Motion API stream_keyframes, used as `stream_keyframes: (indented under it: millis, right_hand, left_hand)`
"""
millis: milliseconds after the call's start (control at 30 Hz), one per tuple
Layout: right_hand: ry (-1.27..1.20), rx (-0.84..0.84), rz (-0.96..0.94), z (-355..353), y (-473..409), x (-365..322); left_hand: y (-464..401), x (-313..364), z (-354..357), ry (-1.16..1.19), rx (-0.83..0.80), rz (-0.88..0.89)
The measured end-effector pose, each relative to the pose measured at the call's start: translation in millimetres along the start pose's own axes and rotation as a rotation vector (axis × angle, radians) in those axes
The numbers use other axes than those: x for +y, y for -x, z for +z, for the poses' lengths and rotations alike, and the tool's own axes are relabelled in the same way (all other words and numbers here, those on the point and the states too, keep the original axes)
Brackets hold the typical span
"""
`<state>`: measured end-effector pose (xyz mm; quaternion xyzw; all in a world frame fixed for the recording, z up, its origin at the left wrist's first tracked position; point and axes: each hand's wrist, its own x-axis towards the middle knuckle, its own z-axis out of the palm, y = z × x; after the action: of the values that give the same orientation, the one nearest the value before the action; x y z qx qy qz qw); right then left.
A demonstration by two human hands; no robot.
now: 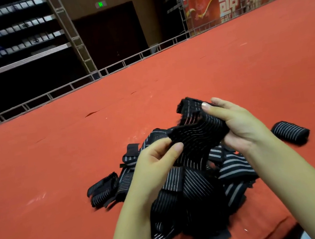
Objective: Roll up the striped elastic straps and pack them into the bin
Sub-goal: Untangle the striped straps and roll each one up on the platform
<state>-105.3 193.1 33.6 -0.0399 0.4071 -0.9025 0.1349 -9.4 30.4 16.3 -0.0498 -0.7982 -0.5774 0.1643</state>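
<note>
Hands grip 1 striped strap (196,134) above pile (192,191): left hand (156,159) pinching edge, right hand (237,124) clasping middle.

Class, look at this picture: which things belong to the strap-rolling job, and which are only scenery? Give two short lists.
Job:
held strap, gripped by left hand and right hand
strap pile
rolled strap, lying apart to the right
rolled strap on the left
No bin shows.

Scenery:
red carpet
railing
red banner
exit sign
</note>
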Motion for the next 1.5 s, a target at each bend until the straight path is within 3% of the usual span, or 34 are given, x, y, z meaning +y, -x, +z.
stream_keyframes:
  millis: [67, 133, 233, 267, 333, 400, 467, 767, 900, 1067, 1167, 1300, 1500]
  right_hand:
    - [0.164, -0.035, 0.008, -1.1, 2.4, 4.0]
    - [0.534, -0.063, -0.051, -9.4, 5.1, 9.7]
    - [1.093, 0.092, -0.403, -24.3, 12.4, 14.8]
    - [1.104, 0.112, -0.542, -23.7, 20.0, 16.0]
    - [1.031, -0.015, -0.768, -15.1, 37.7, 21.1]
    - [1.055, -0.265, -0.805, -1.4, 49.6, 32.7]
    - [1.069, -0.377, -0.738, 5.8, 52.6, 43.0]
    - [0.921, -0.291, -0.521, 3.8, 44.3, 48.0]
    - [0.834, -0.221, -0.395, -6.0, 31.6, 48.7]
    - [0.799, -0.028, -0.400, -33.1, 5.8, 47.0]
    - [0.698, -0.001, -0.362, -43.4, -1.6, 41.9]
    - [0.644, -0.065, -0.357, -38.0, -1.2, 38.7]
    - [0.749, -0.418, -0.287, -16.2, 18.1, 47.6]
  left_hand:
    - [-0.3, 0.0, -2.9, 0.090, 0.094, -0.025]
    - [1.4, 0.6, -6.9, 0.141, 0.191, -0.031]
    - [6.0, 4.4, -12.5, 0.140, 0.290, -0.027]
    - [7.0, 6.0, -13.1, 0.126, 0.317, -0.017]
    - [7.2, 6.5, -12.3, 0.084, 0.338, -0.013]
    - [7.2, 8.4, -9.2, 0.064, 0.332, -0.003]
    - [7.8, 10.3, -7.1, 0.038, 0.331, 0.019]
    - [19.8, 10.3, -11.8, 0.056, 0.262, 0.001]
    - [23.9, 4.5, -14.6, -0.045, 0.288, 0.023]
    - [33.1, -5.0, -32.7, -0.023, 0.392, 0.015]
    - [50.7, 2.0, -49.5, 0.044, 0.224, 0.068]
    - [57.5, 3.5, -54.2, -0.105, -0.054, 0.015]
    - [49.6, -20.0, -41.2, -0.099, 0.129, -0.054]
